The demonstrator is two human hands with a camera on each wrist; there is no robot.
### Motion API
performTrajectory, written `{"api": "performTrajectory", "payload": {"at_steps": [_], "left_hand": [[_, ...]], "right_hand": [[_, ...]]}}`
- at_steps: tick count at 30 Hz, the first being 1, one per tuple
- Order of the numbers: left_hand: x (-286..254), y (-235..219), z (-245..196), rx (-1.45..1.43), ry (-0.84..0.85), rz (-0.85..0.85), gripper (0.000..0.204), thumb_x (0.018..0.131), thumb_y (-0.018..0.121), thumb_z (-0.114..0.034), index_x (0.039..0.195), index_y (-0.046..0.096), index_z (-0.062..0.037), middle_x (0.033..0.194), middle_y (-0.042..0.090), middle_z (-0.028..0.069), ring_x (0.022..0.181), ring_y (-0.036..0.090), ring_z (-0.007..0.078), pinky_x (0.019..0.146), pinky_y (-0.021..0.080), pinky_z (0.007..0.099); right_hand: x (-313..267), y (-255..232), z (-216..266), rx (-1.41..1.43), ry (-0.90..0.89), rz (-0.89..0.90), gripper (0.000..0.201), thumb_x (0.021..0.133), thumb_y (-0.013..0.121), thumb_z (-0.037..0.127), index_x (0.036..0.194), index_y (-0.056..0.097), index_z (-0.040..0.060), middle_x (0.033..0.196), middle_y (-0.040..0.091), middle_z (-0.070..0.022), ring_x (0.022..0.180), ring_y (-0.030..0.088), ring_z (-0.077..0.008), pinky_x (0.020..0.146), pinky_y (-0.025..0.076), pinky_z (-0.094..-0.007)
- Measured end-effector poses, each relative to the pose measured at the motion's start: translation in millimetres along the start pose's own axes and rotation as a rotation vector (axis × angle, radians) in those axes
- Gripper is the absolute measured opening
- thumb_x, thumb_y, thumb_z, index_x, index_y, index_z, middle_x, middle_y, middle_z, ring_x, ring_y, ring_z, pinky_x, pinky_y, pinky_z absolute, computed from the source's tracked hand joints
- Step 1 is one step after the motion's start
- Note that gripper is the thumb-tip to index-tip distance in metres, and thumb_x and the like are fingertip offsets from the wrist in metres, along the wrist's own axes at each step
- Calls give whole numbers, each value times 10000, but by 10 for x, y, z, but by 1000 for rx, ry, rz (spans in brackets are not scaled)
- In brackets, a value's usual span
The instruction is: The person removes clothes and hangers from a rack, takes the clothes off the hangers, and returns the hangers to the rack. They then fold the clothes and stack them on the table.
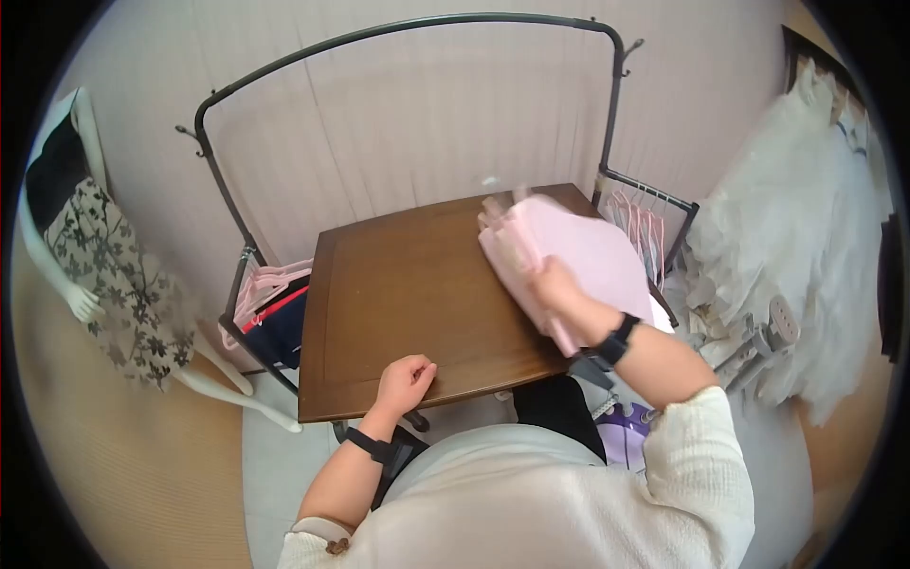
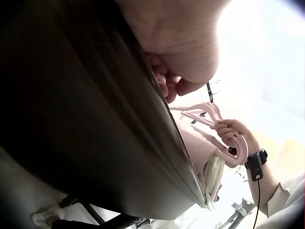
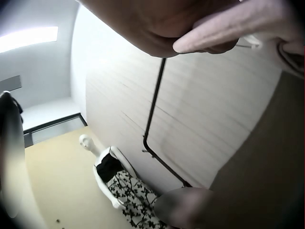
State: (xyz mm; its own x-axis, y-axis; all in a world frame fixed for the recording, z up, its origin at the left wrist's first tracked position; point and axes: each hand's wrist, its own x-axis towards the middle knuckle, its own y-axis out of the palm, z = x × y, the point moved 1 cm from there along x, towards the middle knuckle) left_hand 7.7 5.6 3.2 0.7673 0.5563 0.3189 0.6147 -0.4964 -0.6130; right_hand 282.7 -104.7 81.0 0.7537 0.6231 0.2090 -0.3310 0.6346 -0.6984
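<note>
My right hand (image 1: 559, 286) grips pink clothes hangers (image 1: 515, 242) at the right side of the brown wooden table (image 1: 398, 294). The hangers are blurred in the head view; the left wrist view shows fingers wrapped round their curved pink arms. Beneath and beside them lies a pink cloth (image 1: 597, 248), spread over the table's right part. White folded cloth (image 2: 214, 176) shows under the pink at the table's edge. My left hand (image 1: 406, 381) rests at the front edge of the table with loosely curled fingers and holds nothing.
A dark metal clothes rack (image 1: 408, 35) arches behind the table. More pink hangers hang on its left (image 1: 270, 284) and right (image 1: 640, 223) sides. A mannequin (image 1: 85, 218) stands at left, white gowns (image 1: 796, 228) hang at right. A purple appliance (image 1: 624, 436) sits below.
</note>
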Motion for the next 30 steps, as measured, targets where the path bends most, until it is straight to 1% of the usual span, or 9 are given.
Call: {"api": "performTrajectory", "payload": {"at_steps": [2, 6, 7, 9, 11, 13, 21, 26, 30], "left_hand": [[7, 5, 1, 13, 2, -11, 167, 798, 583, -187, 733, 593, -33, 615, 537, 106, 534, 520, 208, 509, 412, 303], [-4, -2, -5, 12, 29, -25, 161, 796, 584, -180, 734, 592, -33, 620, 538, 105, 535, 522, 204, 510, 412, 301], [-1, -11, -30, 4, 29, -27, 160, 802, 581, -163, 724, 587, -24, 621, 539, 94, 537, 505, 180, 511, 401, 286], [-8, -31, -35, -8, 29, -28, 161, 807, 578, -146, 713, 582, -16, 623, 540, 84, 539, 488, 157, 511, 390, 271], [-2, -17, -35, 2, 48, -35, 160, 805, 578, -145, 714, 583, -14, 623, 544, 87, 538, 488, 164, 508, 388, 274], [1, -11, -27, -14, 48, -34, 152, 798, 586, -156, 727, 586, -22, 622, 539, 91, 533, 496, 174, 509, 398, 276], [0, -23, -34, 12, 43, -19, 149, 795, 589, -162, 732, 588, -27, 622, 536, 88, 534, 508, 176, 512, 409, 278], [-8, -5, -74, -204, 143, -202, 79, 766, 605, -75, 796, 570, -11, 687, 527, 69, 553, 472, 144, 527, 401, 253], [13, -150, -965, -115, 295, -84, 182, 718, 660, -103, 847, 559, -26, 770, 538, 72, 645, 507, 174, 596, 423, 259]], "right_hand": [[-228, 118, 349, 426, 196, 321, 319, 829, 495, 203, 940, 467, -95, 675, 585, -193, 531, 597, -254, 445, 463, -356], [-159, 95, 453, 243, 134, 437, 253, 857, 465, 165, 902, 463, -84, 653, 594, -161, 491, 588, -219, 405, 458, -325], [-71, 8, 430, 18, 59, 429, 229, 869, 450, 157, 903, 462, -70, 636, 593, -150, 481, 584, -209, 394, 454, -324], [476, 133, -228, -563, -663, 575, 194, 801, 494, 104, 821, 607, -52, 650, 608, -204, 458, 586, -236, 459, 495, -341], [283, -520, -54, -27, 38, 337, 194, 882, 447, 158, 950, 499, -17, 597, 587, -126, 445, 569, -184, 378, 439, -298], [116, -980, 75, 471, 174, 124, 185, 849, 476, 148, 855, 545, -24, 570, 578, -112, 393, 547, -190, 405, 473, -296], [-397, -1915, 357, 416, -114, -349, 197, 877, 480, 174, 977, 536, 14, 530, 463, 7, 458, 437, -65, 416, 331, -198], [-1146, -2204, 748, 743, -287, -273, 208, 905, 445, 135, 1081, 475, 29, 509, 392, 55, 419, 352, -32, 414, 285, -180], [-1575, -2210, 954, 857, -345, -201, 228, 926, 410, 130, 1132, 425, 35, 503, 369, 71, 405, 326, -23, 416, 279, -171]]}}
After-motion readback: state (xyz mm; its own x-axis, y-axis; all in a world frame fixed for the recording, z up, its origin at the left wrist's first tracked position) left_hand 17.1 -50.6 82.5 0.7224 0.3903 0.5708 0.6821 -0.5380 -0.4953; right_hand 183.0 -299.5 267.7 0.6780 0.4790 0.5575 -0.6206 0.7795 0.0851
